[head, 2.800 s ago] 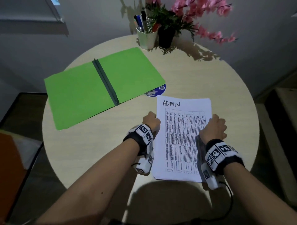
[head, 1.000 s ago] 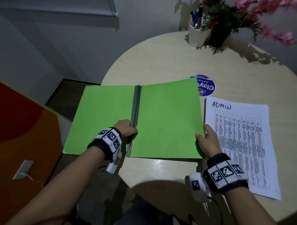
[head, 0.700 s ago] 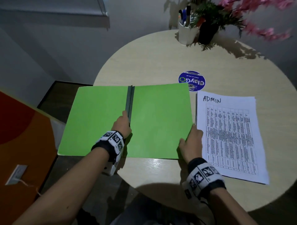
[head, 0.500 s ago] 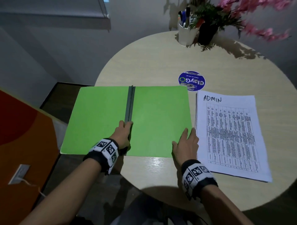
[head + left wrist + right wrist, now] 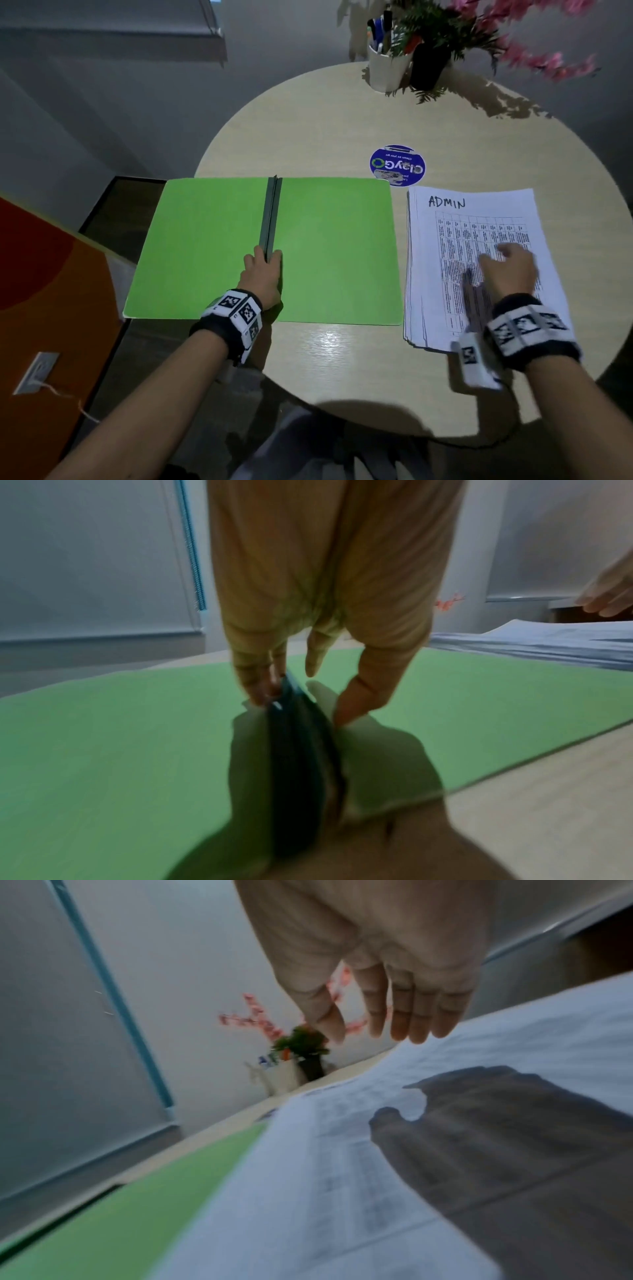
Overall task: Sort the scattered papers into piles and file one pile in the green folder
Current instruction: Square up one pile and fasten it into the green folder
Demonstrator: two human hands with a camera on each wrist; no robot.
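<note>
Two things matter on the round bench (image 5: pixel 342 116): the green folder (image 5: pixel 329 253) and the paper pile (image 5: pixel 442 287). Largest is the folder, lying opened flat with both leaves spread, its left leaf hanging out past the bench edge and its right leaf near the pile but apart from it. It looks like thin card, light and bendy, so I judge it will flop if lifted by one leaf; the dark spine strip (image 5: pixel 270 216) down the middle seems the stiffest part and the safest place to hold it. The left hand (image 5: pixel 262 277) does just that, its fingers and thumb curled to pinch the near end of the strip. Next in size, the pile sits to the right of the folder, white printed sheets with a table of small text and "ADMIN" handwritten at the top; the stepped left edges suggest many loose leaves. It is probably fairly heavy as a block yet slippery sheet to sheet, so it should be taken at opposite long edges and kept square, or it may fan out. The right hand (image 5: pixel 510 270) hovers over the pile, fingers straight and relaxed, holding nothing; the blur hides whether it touches the paper.
</note>
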